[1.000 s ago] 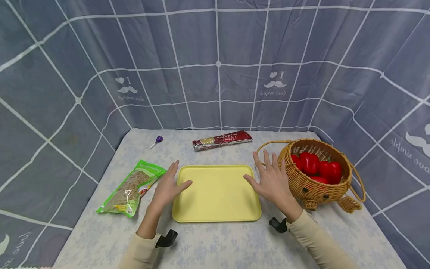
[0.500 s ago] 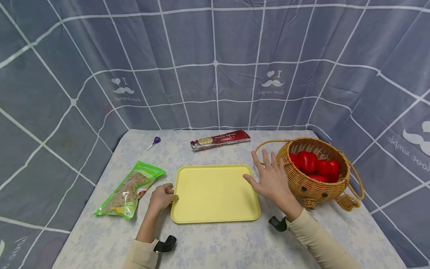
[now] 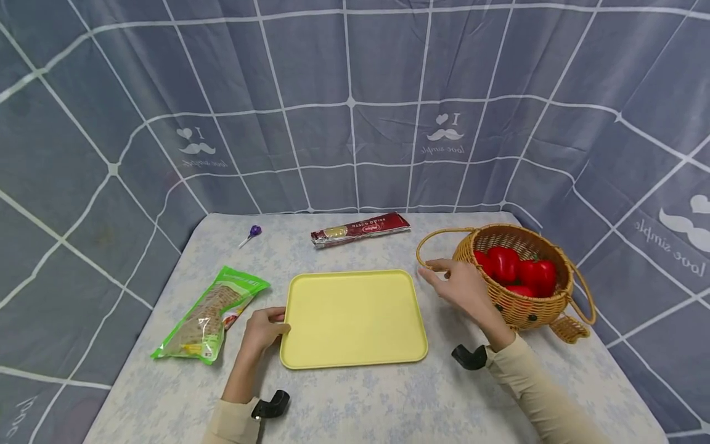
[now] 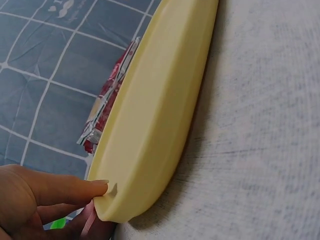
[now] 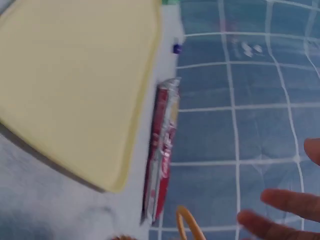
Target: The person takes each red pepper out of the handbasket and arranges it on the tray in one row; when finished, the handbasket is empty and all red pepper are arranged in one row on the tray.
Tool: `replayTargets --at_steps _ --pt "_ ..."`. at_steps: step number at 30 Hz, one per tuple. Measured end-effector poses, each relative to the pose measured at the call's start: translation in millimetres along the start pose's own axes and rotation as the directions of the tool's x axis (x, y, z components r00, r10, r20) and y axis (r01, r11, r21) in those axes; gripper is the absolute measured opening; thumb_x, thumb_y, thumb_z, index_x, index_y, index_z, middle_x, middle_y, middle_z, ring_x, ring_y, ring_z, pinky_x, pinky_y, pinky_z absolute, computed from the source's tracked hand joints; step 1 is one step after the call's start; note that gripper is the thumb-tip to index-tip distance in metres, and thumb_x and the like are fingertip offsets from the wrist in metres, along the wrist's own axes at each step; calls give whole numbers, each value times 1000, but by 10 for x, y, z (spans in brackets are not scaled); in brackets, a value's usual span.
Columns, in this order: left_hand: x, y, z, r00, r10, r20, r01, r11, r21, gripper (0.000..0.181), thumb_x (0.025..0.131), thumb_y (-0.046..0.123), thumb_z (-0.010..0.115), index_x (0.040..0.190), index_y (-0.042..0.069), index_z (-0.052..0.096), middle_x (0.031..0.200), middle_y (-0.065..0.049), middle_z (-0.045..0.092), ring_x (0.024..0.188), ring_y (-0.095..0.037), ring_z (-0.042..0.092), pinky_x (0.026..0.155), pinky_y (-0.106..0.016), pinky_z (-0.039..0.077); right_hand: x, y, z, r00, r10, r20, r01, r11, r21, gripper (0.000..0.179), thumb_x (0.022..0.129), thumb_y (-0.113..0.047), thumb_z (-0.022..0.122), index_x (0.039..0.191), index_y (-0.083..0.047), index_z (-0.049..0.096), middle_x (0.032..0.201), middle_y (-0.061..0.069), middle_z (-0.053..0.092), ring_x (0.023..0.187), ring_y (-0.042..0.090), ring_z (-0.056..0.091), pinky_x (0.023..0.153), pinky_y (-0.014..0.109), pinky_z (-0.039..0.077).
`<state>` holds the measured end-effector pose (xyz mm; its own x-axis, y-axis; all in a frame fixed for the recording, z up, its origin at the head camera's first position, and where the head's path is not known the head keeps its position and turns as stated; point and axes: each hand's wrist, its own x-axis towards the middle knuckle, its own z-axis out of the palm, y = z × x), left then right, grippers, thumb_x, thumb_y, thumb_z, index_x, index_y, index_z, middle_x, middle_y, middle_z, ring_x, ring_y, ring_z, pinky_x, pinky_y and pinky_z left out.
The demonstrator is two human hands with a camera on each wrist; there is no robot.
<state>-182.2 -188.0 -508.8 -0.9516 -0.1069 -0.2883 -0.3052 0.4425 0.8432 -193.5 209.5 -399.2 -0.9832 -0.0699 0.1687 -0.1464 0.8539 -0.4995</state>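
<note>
In the head view, a yellow rectangular tray point(image 3: 355, 320) lies mid-table. My left hand point(image 3: 262, 331) pinches its left rim, thumb on top and fingers beneath, as the left wrist view shows at the tray's corner point(image 4: 112, 202). My right hand point(image 3: 465, 290) hovers between the tray and a wicker basket point(image 3: 513, 310) with an animal face, overlapping its left side. Its fingers bend downward near the basket's looped handle point(image 3: 444, 231). Fingers point(image 5: 280, 200) appear spread with nothing between them in the right wrist view. Several red bell peppers point(image 3: 503, 265) fill the basket.
Left of the tray lies a green-edged clear food bag point(image 3: 208, 317). Behind it is a purple lollipop point(image 3: 254, 231). A dark red foil packet point(image 3: 360, 230) lies beyond the tray, near the back edge. A blue gridded curtain point(image 3: 322, 123) encloses the table.
My left hand came down from beside the tray and took hold of its left rim. My right hand, earlier spread flat, has turned and bent its fingers near the basket handle.
</note>
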Motion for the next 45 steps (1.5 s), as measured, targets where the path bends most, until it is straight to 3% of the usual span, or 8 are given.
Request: replayTargets --at_steps 5,9,17,21,24,29,37,45 --pt "26 -2 2 1000 0 4 0 1000 -22 45 80 -6 65 125 -7 61 111 -25 67 80 -16 67 64 -29 56 95 189 -349 990 127 68 -139 963 230 58 90 -57 59 126 -12 66 120 13 69 104 29 65 84 40 52" --pt "42 -8 11 1000 5 6 -5 999 -37 45 80 -6 66 125 -7 62 111 -25 68 79 -16 68 64 -28 56 204 399 -664 957 218 191 -271 904 331 72 88 -62 58 136 -8 56 136 17 57 117 34 58 99 47 46" --pt "27 -41 -4 1000 -1 24 2 998 -55 46 82 -5 66 127 -6 60 113 -26 66 81 -15 67 65 -29 56 412 884 -1064 871 274 409 -373 909 185 85 92 -61 52 142 6 42 141 26 49 120 34 57 104 49 43" --pt "29 -44 -15 1000 1 24 0 999 -46 47 81 -4 67 128 -7 59 114 -26 65 83 -15 67 65 -28 56 427 1091 -1145 831 315 458 -412 902 127 50 90 -58 58 94 -8 64 92 2 67 89 11 62 91 35 51" --pt "29 -44 -18 1000 -5 29 6 999 -47 48 81 -4 67 128 -6 59 114 -25 66 83 -15 67 65 -28 56 424 1202 -1198 810 351 470 -433 898 75 48 88 -58 61 62 -21 44 62 -12 47 65 6 49 74 28 49" --pt "28 -58 -21 999 -8 33 10 998 -60 48 81 -4 68 128 -7 59 114 -25 66 82 -15 67 65 -28 56 424 1234 -1253 826 379 417 -373 922 -100 55 85 -64 58 63 -17 43 59 -6 38 64 15 46 65 32 44" --pt "39 -63 -31 999 12 35 -10 999 -48 47 82 -2 68 128 -5 60 114 -25 66 80 -14 67 65 -27 55 417 1162 -1228 875 354 330 -214 895 -392 69 87 -61 56 92 7 65 86 20 64 79 34 59 64 41 50" --pt "20 -17 -19 998 32 46 -29 998 -56 46 82 -4 67 127 -8 59 112 -26 66 81 -16 67 64 -28 55 403 1322 -1028 837 376 398 -181 876 -447 46 85 -45 58 95 -2 70 94 18 69 84 34 62 72 51 49"
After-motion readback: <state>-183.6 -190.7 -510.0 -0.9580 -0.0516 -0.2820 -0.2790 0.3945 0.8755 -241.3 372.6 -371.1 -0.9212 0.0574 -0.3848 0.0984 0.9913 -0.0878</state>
